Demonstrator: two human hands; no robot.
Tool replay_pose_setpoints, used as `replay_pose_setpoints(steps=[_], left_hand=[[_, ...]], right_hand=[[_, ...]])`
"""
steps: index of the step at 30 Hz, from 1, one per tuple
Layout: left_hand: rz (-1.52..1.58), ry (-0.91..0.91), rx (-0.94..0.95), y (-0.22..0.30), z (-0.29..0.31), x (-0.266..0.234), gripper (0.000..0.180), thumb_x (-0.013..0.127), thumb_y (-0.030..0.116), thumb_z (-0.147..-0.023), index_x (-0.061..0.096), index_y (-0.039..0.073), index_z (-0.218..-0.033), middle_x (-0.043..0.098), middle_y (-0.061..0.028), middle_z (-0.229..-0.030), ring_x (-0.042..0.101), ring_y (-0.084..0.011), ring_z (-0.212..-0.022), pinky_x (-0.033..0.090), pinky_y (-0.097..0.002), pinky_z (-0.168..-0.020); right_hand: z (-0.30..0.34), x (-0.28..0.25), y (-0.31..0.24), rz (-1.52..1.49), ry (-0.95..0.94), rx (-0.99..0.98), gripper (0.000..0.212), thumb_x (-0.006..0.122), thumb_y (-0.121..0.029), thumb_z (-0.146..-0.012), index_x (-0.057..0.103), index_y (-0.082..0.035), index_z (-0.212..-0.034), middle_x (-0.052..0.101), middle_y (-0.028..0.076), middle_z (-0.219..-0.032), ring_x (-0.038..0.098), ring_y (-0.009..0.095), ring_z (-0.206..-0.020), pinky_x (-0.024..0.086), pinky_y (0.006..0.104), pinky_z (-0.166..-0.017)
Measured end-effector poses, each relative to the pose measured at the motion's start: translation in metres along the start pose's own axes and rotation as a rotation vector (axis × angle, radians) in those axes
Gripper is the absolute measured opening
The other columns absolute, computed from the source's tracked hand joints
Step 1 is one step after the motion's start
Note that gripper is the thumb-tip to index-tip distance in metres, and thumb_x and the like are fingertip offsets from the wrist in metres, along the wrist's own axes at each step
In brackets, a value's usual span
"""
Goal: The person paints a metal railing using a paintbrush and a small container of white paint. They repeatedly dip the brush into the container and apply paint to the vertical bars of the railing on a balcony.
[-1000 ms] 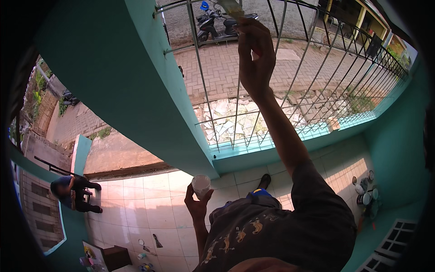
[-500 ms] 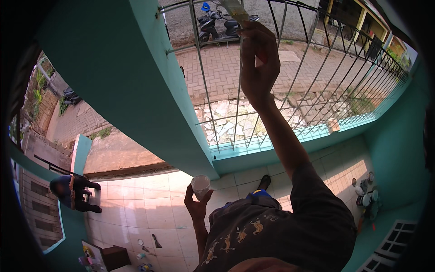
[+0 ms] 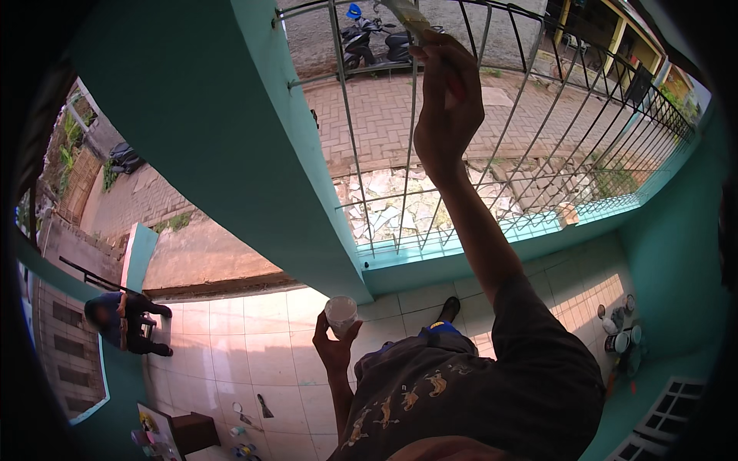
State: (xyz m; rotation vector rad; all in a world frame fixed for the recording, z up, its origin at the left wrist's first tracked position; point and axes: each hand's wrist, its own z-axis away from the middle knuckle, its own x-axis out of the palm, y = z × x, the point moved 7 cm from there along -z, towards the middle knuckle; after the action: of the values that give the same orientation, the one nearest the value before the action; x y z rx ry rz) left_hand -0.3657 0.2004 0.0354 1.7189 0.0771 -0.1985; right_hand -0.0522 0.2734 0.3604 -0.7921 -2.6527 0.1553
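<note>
Left hand [image 3: 332,352]: partly open, fingers and thumb curved around the sides of a translucent cup; grip looks light.
Cup [image 3: 341,316]: upheld in the left hand, above the floor, near the foot of the pillar; whitish contents.
Right hand [image 3: 450,107]: raised far forward, fingers mostly closed, fingertips pinching a flat brush-like tool; a red patch shows at the palm.
Brush-like tool [image 3: 413,20]: in front of the upper railing, top end cut off by the view; contact with the bars cannot be told.
Writing: dark shirt [image 3: 507,384] carries a print of tan figures with small marks, too small to read.
Floor [image 3: 231,361]: pale glossy tiles, sunlit patches; a scraper [image 3: 265,407] lies at near left.
Railing [image 3: 350,138]: thin metal bars on a teal ledge, right of a broad teal pillar [image 3: 254,192].
Beyond railing: broken rubble [image 3: 400,200], brick paving [image 3: 369,115], a dark motorbike [image 3: 377,48] far off.
Left side: a seated person [image 3: 115,316], well apart.
Right side: buckets [image 3: 617,342] by the wall.
</note>
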Motion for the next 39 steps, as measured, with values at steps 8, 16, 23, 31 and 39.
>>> replay_pose_setpoints(steps=[8,16,23,31,39], left_hand=[[-0.033,-0.01,0.007,-0.005,0.0,-0.001,0.059,0.091,0.018,-0.069,0.062,0.002,-0.119,0.069,-0.0095,-0.108,0.063,-0.0209,-0.102,0.049,-0.0376,-0.092],[-0.008,-0.017,0.007,0.001,0.001,0.003,0.058,0.091,0.018,-0.069,0.062,0.002,-0.118,0.069,-0.009,-0.105,0.064,-0.0204,-0.1,0.049,-0.0373,-0.091],[-0.008,-0.02,0.015,0.002,0.0,0.004,0.059,0.091,0.019,-0.07,0.062,0.002,-0.118,0.07,-0.0088,-0.104,0.064,-0.02,-0.099,0.05,-0.0367,-0.09],[-0.02,-0.007,0.002,0.0,-0.001,0.001,0.059,0.09,0.018,-0.07,0.062,0.002,-0.119,0.069,-0.0091,-0.108,0.063,-0.0205,-0.103,0.049,-0.0374,-0.093],[-0.019,-0.005,-0.012,0.0,0.0,-0.001,0.059,0.09,0.016,-0.07,0.062,0.001,-0.12,0.069,-0.0094,-0.109,0.063,-0.0209,-0.104,0.048,-0.0376,-0.094]], right_hand=[[-0.013,0.005,0.004,0.109,-0.078,-0.044,0.015,0.052,-0.002,-0.1,0.058,0.002,-0.113,0.063,0.012,-0.121,0.067,0.018,-0.1,0.053,0.0283,-0.088],[-0.013,0.004,-0.013,0.067,-0.047,-0.079,0.016,0.051,-0.003,-0.101,0.058,0.003,-0.114,0.064,0.013,-0.121,0.068,0.02,-0.102,0.053,0.0307,-0.091],[-0.016,0.004,-0.005,0.157,-0.13,-0.091,0.016,0.05,-0.003,-0.101,0.058,0.003,-0.114,0.063,0.013,-0.122,0.068,0.021,-0.101,0.053,0.0323,-0.091],[-0.013,0.004,-0.009,0.084,-0.075,-0.106,0.017,0.053,0.0,-0.098,0.058,0.0,-0.114,0.06,0.011,-0.125,0.066,0.014,-0.098,0.053,0.0254,-0.08],[0.013,0.017,-0.003,0.139,-0.186,-0.095,0.019,0.058,0.005,-0.092,0.06,-0.001,-0.11,0.061,0.01,-0.121,0.065,0.011,-0.09,0.055,0.0198,-0.068]])
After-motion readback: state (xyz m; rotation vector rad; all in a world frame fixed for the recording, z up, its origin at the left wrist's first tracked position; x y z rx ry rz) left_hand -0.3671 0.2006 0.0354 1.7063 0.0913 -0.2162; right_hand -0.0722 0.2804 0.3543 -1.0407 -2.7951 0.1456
